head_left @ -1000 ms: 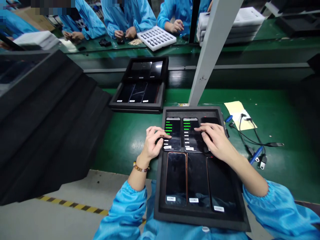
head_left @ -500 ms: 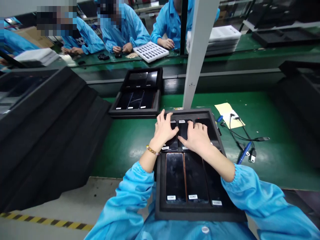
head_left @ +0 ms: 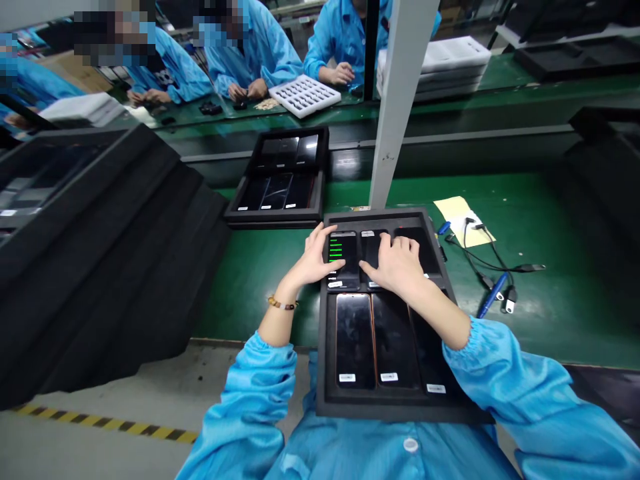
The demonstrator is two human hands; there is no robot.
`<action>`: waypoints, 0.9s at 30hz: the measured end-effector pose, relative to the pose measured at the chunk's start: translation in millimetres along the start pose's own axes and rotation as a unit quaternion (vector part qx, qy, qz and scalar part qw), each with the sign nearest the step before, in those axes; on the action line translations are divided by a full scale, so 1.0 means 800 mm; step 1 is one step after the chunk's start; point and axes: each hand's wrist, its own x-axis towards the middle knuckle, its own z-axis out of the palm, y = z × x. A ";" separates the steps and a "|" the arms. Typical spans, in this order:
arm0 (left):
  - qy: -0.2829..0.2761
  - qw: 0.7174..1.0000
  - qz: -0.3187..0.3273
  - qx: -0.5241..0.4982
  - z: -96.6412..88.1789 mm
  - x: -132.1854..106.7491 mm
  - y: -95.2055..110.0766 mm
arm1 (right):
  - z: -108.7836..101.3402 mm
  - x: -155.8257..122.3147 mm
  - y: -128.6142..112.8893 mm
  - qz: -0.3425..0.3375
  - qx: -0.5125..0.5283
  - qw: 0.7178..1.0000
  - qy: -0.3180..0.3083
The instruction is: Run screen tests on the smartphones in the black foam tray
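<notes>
A black foam tray (head_left: 400, 408) in front of me holds two rows of smartphones. My left hand (head_left: 314, 259) lies at the tray's left edge with fingers apart, its thumb over the top-left smartphone (head_left: 350, 248). That phone's screen is lit with green lines. Spread over the top-middle smartphone (head_left: 369, 250) is my right hand (head_left: 397, 263), its thumb at the phone's left side and its fingers toward the right side. The top-right smartphone (head_left: 420, 250) is dark. In the near row, a dark smartphone (head_left: 354, 340) with an orange edge bears a white label.
Another black tray of phones (head_left: 275, 217) stands beyond, to the left. Stacked black trays (head_left: 110, 267) rise at far left. Cables (head_left: 500, 270), a blue pen (head_left: 493, 295) and yellow paper (head_left: 455, 212) lie right. A pale post (head_left: 395, 120) stands ahead; co-workers sit across the bench.
My left hand has moved left and opened off the top-left phone, whose screen now shows lit green lines. My right hand stays over the top-middle phone.
</notes>
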 end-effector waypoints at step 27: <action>0.062 0.957 -0.196 0.205 0.063 0.102 0.080 | -0.026 0.039 -0.022 0.063 0.041 0.997 -0.028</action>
